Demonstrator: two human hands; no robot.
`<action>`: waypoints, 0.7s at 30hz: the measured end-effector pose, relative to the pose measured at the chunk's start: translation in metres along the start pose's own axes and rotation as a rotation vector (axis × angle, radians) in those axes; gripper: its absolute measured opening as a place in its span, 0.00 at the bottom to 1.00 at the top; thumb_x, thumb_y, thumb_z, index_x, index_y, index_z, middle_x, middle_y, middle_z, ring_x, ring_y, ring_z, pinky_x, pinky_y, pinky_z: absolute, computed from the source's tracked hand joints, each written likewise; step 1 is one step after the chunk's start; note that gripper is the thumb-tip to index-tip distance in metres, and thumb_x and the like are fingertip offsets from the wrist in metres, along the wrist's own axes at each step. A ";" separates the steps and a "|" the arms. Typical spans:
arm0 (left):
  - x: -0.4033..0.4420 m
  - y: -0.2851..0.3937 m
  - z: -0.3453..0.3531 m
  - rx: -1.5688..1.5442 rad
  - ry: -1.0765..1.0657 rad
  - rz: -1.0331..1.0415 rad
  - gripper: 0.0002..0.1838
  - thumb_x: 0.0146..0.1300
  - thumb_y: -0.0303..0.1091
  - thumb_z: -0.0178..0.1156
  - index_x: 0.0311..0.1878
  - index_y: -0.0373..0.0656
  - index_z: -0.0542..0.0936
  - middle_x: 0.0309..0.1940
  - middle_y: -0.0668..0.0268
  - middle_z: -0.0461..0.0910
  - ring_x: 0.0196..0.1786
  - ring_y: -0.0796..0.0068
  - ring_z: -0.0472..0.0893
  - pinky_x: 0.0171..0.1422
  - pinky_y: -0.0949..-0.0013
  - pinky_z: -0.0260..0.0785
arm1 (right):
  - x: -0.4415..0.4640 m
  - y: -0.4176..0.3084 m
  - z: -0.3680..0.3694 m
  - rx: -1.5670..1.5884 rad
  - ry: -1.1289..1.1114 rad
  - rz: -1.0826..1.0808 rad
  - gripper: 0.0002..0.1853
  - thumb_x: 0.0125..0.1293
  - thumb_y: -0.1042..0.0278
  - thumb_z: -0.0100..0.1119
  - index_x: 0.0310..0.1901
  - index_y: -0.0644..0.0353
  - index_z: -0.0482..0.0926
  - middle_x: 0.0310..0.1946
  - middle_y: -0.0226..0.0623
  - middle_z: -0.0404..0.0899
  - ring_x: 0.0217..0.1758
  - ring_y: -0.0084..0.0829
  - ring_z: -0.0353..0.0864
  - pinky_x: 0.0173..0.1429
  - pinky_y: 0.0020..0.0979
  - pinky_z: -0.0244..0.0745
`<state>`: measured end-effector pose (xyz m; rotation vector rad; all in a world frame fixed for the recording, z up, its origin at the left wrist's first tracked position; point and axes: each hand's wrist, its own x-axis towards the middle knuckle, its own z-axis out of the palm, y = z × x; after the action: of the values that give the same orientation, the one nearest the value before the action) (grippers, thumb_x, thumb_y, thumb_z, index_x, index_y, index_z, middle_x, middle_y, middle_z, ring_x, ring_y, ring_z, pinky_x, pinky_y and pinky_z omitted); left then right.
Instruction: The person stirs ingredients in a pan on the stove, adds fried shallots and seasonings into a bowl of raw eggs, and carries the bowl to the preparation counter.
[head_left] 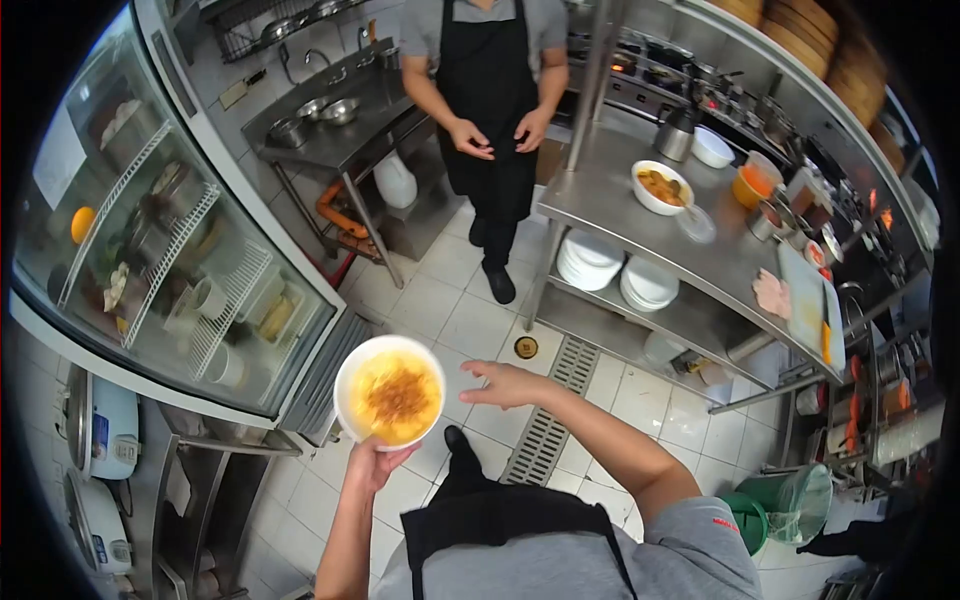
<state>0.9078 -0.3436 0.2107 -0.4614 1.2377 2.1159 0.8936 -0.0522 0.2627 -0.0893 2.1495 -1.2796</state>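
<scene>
My left hand grips a white bowl by its near rim and underside. Yellow food with a brown topping in the middle fills the bowl. Out to the right of it, my right hand is stretched toward the bowl with the fingers apart and nothing in them. A gap shows between those fingers and the bowl's rim. The bowl is held in the air above the tiled floor, near the lower corner of a glass-door fridge.
A person in a black apron stands ahead. On the right, a steel counter carries a bowl of orange food, a steel jug and a cutting board. Stacked plates sit below. A floor drain and green bin are nearby.
</scene>
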 end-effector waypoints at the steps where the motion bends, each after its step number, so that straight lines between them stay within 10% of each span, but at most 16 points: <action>1: 0.020 0.016 0.006 0.008 -0.019 -0.040 0.25 0.57 0.25 0.40 0.59 0.24 0.59 0.48 0.40 0.73 0.47 0.45 0.78 0.51 0.62 0.76 | 0.021 0.009 0.000 0.117 0.036 0.016 0.43 0.58 0.39 0.55 0.66 0.58 0.52 0.62 0.50 0.59 0.58 0.43 0.69 0.46 0.36 0.76; 7: 0.147 0.110 0.037 0.132 -0.226 -0.127 0.26 0.57 0.26 0.41 0.60 0.25 0.58 0.50 0.42 0.72 0.48 0.45 0.77 0.55 0.60 0.74 | 0.132 0.000 -0.047 0.998 0.149 0.112 0.49 0.57 0.32 0.50 0.69 0.46 0.33 0.70 0.40 0.40 0.66 0.49 0.58 0.55 0.62 0.62; 11: 0.218 0.154 0.057 0.126 -0.286 -0.134 0.27 0.56 0.26 0.42 0.60 0.27 0.57 0.52 0.43 0.71 0.48 0.46 0.78 0.55 0.60 0.74 | 0.202 0.003 -0.096 1.196 0.126 -0.021 0.38 0.61 0.31 0.42 0.66 0.36 0.42 0.67 0.34 0.51 0.65 0.45 0.60 0.54 0.59 0.63; 21: 0.328 0.249 0.059 0.330 -0.138 -0.170 0.31 0.58 0.40 0.50 0.64 0.43 0.56 0.59 0.56 0.66 0.55 0.53 0.74 0.55 0.44 0.68 | 0.336 -0.023 -0.181 1.077 0.401 -0.021 0.29 0.68 0.41 0.37 0.64 0.49 0.53 0.53 0.43 0.70 0.47 0.39 0.79 0.34 0.47 0.82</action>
<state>0.4994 -0.2675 0.2098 -0.2597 1.3819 1.7302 0.5203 -0.0455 0.1809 0.6288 1.4493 -2.4306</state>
